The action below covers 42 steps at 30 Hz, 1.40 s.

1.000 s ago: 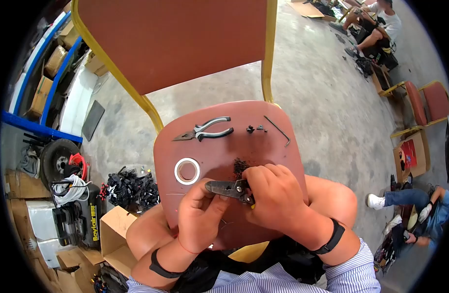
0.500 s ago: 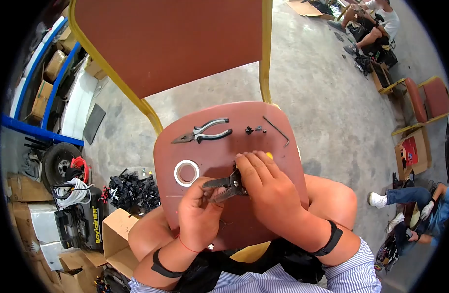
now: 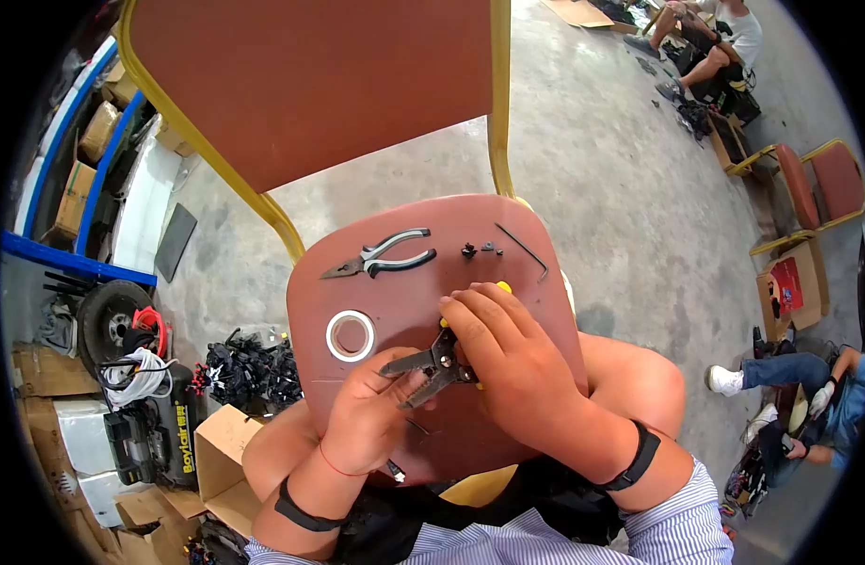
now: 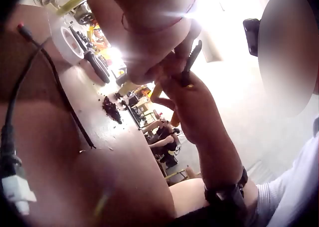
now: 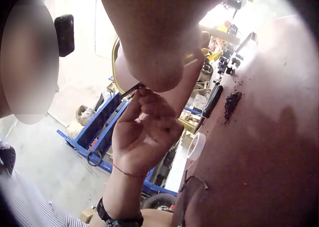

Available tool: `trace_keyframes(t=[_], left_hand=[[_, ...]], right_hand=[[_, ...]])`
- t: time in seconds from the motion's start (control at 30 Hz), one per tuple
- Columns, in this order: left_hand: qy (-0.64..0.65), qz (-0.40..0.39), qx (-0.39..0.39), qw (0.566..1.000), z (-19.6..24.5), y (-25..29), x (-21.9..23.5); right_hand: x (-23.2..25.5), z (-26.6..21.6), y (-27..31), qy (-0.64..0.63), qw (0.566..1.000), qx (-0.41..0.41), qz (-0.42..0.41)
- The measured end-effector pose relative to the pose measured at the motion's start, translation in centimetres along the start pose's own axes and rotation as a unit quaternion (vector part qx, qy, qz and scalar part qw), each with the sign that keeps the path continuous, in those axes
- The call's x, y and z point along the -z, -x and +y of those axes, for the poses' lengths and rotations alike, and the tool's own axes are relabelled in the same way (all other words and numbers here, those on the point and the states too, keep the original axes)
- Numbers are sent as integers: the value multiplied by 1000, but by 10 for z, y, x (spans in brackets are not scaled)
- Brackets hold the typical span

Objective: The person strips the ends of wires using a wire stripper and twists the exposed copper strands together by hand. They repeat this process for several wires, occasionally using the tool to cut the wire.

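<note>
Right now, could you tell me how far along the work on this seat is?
Some trimming looks done, judging by the dark scraps on the seat. The right hand grips the yellow-handled tool, its jaws apart beside the left hand. A dark cable with a white connector may be left to finish; how much remains, I cannot tell.

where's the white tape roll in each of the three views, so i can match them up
Head: the white tape roll lies left of centre on the seat.
Left wrist: the roll is at upper left.
Right wrist: the roll is right of centre, below mid-height.
Shared landmark: the dark-handled pliers, near the roll in every view.
</note>
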<state>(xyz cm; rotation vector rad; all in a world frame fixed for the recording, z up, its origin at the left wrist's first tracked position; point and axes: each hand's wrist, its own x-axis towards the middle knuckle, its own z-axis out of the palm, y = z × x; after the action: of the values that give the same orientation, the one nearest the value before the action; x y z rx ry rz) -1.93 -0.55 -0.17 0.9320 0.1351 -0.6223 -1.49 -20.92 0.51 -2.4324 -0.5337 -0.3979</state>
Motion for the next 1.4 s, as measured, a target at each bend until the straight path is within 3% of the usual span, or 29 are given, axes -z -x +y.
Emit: trace_keyframes(t=[0.6,1.4], left_hand=[[-3,-30,63,998,12,4,-1],[3,-29,37,999,13,8,1]], right_hand=[[3,-3,1,-99,993,-11,-55],[-1,1,0,-37,999,20,9]])
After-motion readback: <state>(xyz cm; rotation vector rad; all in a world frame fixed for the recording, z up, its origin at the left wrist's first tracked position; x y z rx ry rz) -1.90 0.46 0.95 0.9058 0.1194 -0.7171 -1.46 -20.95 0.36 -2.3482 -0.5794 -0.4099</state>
